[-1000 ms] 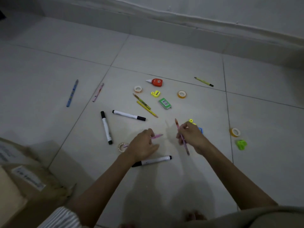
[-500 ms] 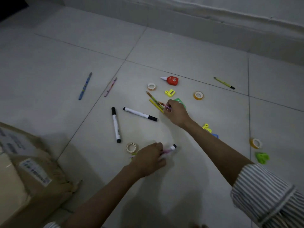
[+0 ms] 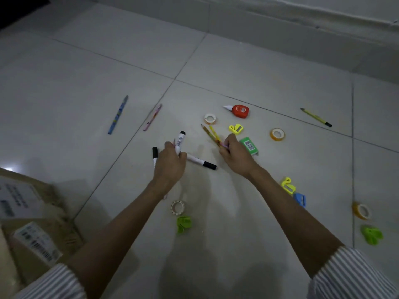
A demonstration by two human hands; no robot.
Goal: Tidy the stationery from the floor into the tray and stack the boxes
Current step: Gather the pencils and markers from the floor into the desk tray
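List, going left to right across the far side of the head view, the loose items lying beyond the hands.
Blue pen → pink pencil → white tape roll → red glue bottle → orange tape roll → yellow-green pencil.

- Pale glossy floor tiles point(image 3: 248, 67), large and square, split by thin dark grout lines point(image 3: 138, 134).
- Low white skirting point(image 3: 280, 33) along the far edge — wall point(image 3: 323, 5) above it, scuffed and plain.
- Dim, greyish light; one small bright glare point(image 3: 8, 169) on the tile at far left.
- Dark patch point(image 3: 19, 7) in the top-left corner — too murky to identify.
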